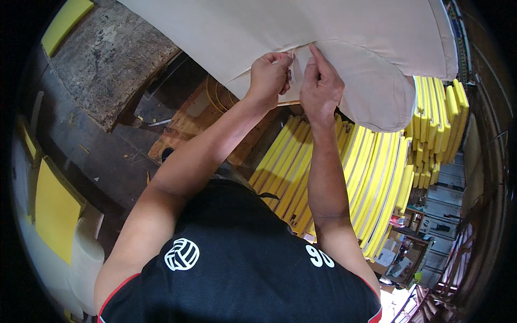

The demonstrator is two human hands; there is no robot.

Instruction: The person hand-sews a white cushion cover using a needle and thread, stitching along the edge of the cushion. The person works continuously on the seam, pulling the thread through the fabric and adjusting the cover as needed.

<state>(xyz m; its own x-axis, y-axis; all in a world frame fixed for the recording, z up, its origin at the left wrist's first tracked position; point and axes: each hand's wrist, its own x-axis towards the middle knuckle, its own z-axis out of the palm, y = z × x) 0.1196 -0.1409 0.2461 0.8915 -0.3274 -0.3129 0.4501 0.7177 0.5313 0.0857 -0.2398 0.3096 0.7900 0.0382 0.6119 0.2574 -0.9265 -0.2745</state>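
A large piece of upholstery covered in beige fabric [371, 32] fills the upper part of the view, with a rounded end [377, 99] and a curved seam. Against this cover, my left hand [269, 76] is closed in a pinch at the seam. A thin pale strand shows by its fingertips, but what they grip is too small to make out. Just to the right, my right hand [322, 89] presses its stretched index finger on the fabric at the seam. Its thumb stands apart from the index finger, while the other fingers are curled and partly hidden.
Below the cover and to the right stand stacks of yellow foam-edged panels [355, 183]. A worn table [113, 54] is at upper left, with a yellow foam piece [64, 24] on it. Another yellow panel [56, 210] leans at far left. Shelving with boxes [401, 258] stands lower right.
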